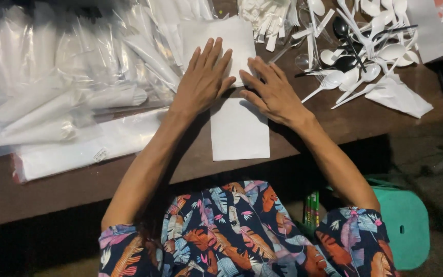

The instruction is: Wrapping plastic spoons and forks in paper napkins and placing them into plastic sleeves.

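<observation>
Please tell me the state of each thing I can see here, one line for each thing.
Left hand: flat, palm down, fingers spread on the napkin.
Right hand: flat, palm down on the napkin.
Napkin: white, lying flat on the table, partly under both hands.
Spoons: loose, heaped in a pile; mostly white, a few black.
Wrapped packs: rolled in clear plastic, piled up.
Table: brown, crowded at the far side.
Stool: green, on the floor.

The person wears a dark short-sleeved garment printed with orange, pink and blue feathers, arms bare.
</observation>
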